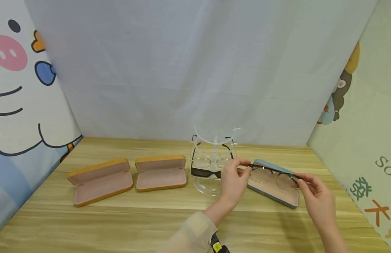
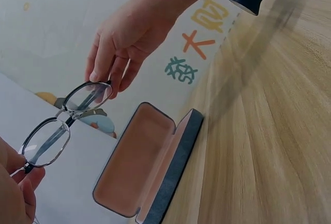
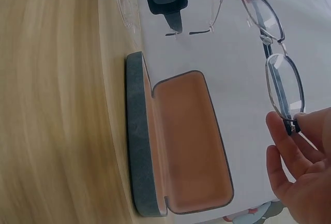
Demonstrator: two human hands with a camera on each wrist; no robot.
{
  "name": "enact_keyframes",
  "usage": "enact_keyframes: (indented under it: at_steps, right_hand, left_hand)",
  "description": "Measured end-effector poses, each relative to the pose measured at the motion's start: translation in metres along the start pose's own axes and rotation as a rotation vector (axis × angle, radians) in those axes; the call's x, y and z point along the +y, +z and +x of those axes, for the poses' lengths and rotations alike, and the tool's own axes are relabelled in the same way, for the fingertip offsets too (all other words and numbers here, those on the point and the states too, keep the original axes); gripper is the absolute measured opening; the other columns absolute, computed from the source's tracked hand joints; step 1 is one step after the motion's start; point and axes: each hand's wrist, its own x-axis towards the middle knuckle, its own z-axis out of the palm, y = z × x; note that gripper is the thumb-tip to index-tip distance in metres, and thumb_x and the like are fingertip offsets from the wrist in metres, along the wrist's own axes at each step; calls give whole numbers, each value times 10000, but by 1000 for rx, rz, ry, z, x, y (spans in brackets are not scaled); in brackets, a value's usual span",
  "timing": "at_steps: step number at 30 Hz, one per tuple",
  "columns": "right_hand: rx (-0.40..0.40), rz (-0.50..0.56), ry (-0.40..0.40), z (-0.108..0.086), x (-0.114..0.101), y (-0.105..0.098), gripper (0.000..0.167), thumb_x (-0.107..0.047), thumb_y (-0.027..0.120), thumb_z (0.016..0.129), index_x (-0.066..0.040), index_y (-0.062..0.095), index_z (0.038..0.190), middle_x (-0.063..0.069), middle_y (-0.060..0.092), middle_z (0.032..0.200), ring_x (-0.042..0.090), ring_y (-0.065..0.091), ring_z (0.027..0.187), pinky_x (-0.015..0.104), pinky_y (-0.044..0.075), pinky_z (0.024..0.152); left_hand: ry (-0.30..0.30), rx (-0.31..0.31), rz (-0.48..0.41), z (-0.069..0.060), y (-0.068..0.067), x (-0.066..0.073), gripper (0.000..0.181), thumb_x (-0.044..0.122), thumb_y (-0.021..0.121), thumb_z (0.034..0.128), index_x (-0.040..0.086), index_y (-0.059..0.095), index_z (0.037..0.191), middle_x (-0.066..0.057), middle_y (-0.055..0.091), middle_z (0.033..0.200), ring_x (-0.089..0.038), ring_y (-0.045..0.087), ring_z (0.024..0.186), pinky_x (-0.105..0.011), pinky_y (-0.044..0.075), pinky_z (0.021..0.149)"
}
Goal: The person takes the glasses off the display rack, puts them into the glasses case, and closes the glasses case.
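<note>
Black-topped glasses with clear lenses (image 1: 261, 174) are held up above the open blue case (image 1: 272, 194). My left hand (image 1: 234, 182) pinches their left end, and my right hand (image 1: 320, 200) pinches the right end between thumb and fingers. In the left wrist view the glasses (image 2: 45, 142) hang apart from the case (image 2: 135, 162), whose pinkish lining shows. The right wrist view shows the folded temples behind the lenses of the glasses (image 3: 286, 87), with the case (image 3: 194, 141) standing open and unfilled below them.
Just left of my left hand, a clear stand (image 1: 215, 151) bears wire-rimmed glasses (image 1: 201, 162) and dark sunglasses (image 1: 203, 172). Two open orange cases with pink lining, one farther left (image 1: 102, 186) and one nearer (image 1: 161, 178), lie on the wooden table (image 1: 119, 225).
</note>
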Motion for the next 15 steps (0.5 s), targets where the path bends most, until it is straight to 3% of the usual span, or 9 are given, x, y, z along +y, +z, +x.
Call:
enact_keyframes:
  at_steps: [3, 5, 7, 10, 12, 15]
  right_hand:
    - [0, -27, 32, -5, -21, -3, 249, -169, 531, 924, -10, 598, 1103, -227, 622, 790, -52, 604, 700, 123, 387, 465]
    - [0, -26, 51, -6, -21, -4, 251, -178, 534, 922, -19, 600, 1106, -227, 627, 768, -58, 598, 682, 205, 323, 384]
    - [-4, -41, 57, -5, -11, -5, 262, -212, 540, 920, -42, 604, 1109, -226, 635, 774, -72, 599, 686, 331, 255, 357]
    - [-10, -62, 78, -2, 8, -7, 284, -253, 548, 913, -69, 608, 1121, -187, 651, 845, -82, 603, 718, 374, 256, 373]
    - [-14, -86, 87, 0, 22, -9, 309, -289, 549, 909, -81, 609, 1130, -175, 649, 891, -105, 595, 732, 380, 260, 374]
    - [-3, -133, 133, 4, 38, -13, 331, -339, 557, 896, -118, 619, 1135, -155, 651, 931, -137, 579, 735, 282, 325, 388]
  left_hand:
    - [7, 0, 8, 0, 5, -2, 137, 39, 651, 816, 68, 673, 948, -32, 638, 944, -26, 587, 657, -121, 472, 553]
    - [6, -7, 8, -1, 8, -2, 142, 45, 643, 826, 68, 671, 963, -26, 650, 952, -25, 588, 659, -121, 466, 543]
    - [3, -11, 8, -1, 10, -3, 148, 50, 637, 833, 70, 668, 976, -27, 660, 962, -25, 591, 659, -122, 461, 529]
    - [-8, -17, 12, -2, 13, -4, 154, 60, 635, 838, 87, 662, 987, -19, 671, 968, -24, 598, 666, -124, 453, 511]
    - [-16, -28, 11, -3, 16, -6, 161, 71, 634, 841, 98, 661, 997, -12, 674, 973, -22, 605, 679, -122, 451, 511]
    - [-29, -50, 13, -4, 20, -9, 180, 84, 632, 846, 114, 661, 1021, 3, 674, 987, -18, 615, 705, -119, 455, 524]
